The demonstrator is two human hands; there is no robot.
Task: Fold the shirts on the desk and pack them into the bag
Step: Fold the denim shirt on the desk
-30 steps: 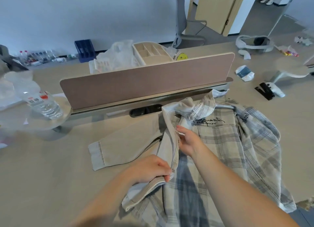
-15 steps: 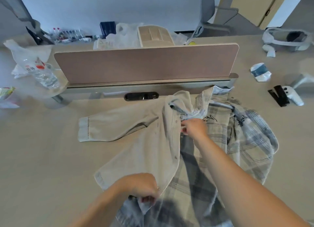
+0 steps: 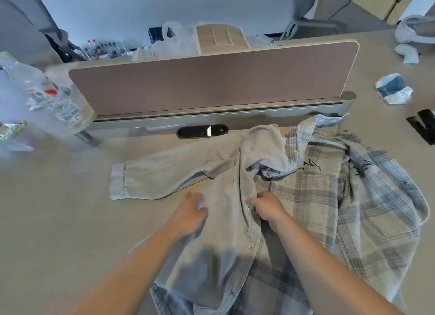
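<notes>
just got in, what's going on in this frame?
A person is laying out a denim shirt on the desk. The left hand rests flat on its front panel, and the right hand pinches the buttoned edge. The shirt lies partly over a plaid shirt, with one sleeve stretched out to the left. Neither shirt is folded yet.
</notes>
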